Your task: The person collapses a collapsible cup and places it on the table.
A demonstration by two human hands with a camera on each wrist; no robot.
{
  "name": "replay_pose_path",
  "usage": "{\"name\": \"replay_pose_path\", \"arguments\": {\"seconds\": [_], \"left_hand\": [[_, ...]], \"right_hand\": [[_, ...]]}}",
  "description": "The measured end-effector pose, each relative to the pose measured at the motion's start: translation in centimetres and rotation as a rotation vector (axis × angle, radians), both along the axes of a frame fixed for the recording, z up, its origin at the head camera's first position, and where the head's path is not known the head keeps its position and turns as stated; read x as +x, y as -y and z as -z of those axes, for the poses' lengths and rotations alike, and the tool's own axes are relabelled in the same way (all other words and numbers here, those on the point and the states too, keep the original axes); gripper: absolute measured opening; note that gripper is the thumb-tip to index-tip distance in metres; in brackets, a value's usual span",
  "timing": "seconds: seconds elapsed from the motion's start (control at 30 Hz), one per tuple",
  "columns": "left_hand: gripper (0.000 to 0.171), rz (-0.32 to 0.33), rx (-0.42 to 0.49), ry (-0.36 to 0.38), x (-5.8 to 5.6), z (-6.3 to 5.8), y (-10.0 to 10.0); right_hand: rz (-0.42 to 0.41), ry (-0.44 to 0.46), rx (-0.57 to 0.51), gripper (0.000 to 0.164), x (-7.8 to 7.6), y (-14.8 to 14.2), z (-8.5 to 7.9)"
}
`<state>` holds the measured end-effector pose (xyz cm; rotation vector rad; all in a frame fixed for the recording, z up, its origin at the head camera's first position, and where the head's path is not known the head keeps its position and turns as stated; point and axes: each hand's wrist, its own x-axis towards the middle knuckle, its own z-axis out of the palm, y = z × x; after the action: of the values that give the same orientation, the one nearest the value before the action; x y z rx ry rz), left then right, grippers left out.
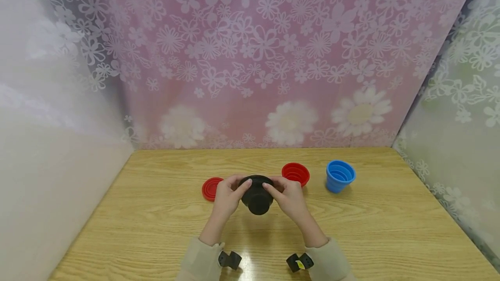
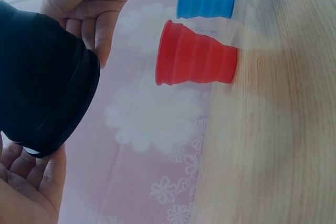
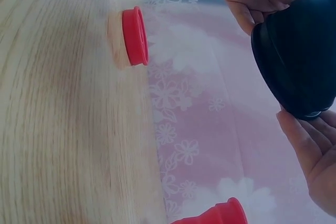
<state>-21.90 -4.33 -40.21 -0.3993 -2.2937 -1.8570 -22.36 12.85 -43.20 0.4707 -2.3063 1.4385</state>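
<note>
Held up above the table between both hands is a black collapsible cup, unfolded, its narrow base tilted toward me and its wide rim facing away. My left hand grips the rim on the left, thumb on the near side. On the opposite side my right hand pinches the same rim between thumb and fingers. The left wrist view shows the cup's stepped wall from the side; its inside is hidden. Just beyond my right hand stands an unfolded red cup. A flattened red cup lies beside my left hand, partly covered by it.
An unfolded blue cup stands upright right of the red one. The wooden table runs back to a pink flowered curtain, with pale sheets at left and right. A small black device sits at each wrist.
</note>
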Motion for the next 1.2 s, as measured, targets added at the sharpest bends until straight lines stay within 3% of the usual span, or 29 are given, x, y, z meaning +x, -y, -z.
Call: {"name": "replay_pose_path", "arguments": {"seconds": [0.3, 0.5, 0.63, 0.77, 0.9, 1.2], "left_hand": [[0.022, 0.040, 0.012, 0.032, -0.2, 0.2, 0.2], [0.027, 0.169, 0.169, 0.125, -1.4, 2.2, 0.9], [0.029, 0.258, 0.246, 0.130, -1.5, 2.3, 1.1], [0.031, 0.313, 0.268, 0.121, -1.5, 2.1, 1.2], [0.034, 0.329, 0.266, 0.113, -1.4, 2.0, 1.2], [0.035, 0.270, 0.194, 0.084, -1.5, 2.2, 1.0]], "right_hand": [[0.037, -0.051, 0.036, 0.011, 0.0, 0.1, -0.3], [0.078, -0.060, -0.010, 0.011, 0.0, -0.1, -0.4], [0.102, -0.059, -0.029, 0.012, 0.0, -0.2, -0.4], [0.129, -0.040, -0.030, 0.014, 0.0, -0.2, -0.4], [0.149, -0.025, -0.019, 0.016, 0.0, -0.2, -0.4], [0.156, -0.022, -0.023, 0.015, -0.1, -0.2, -0.4]]}}
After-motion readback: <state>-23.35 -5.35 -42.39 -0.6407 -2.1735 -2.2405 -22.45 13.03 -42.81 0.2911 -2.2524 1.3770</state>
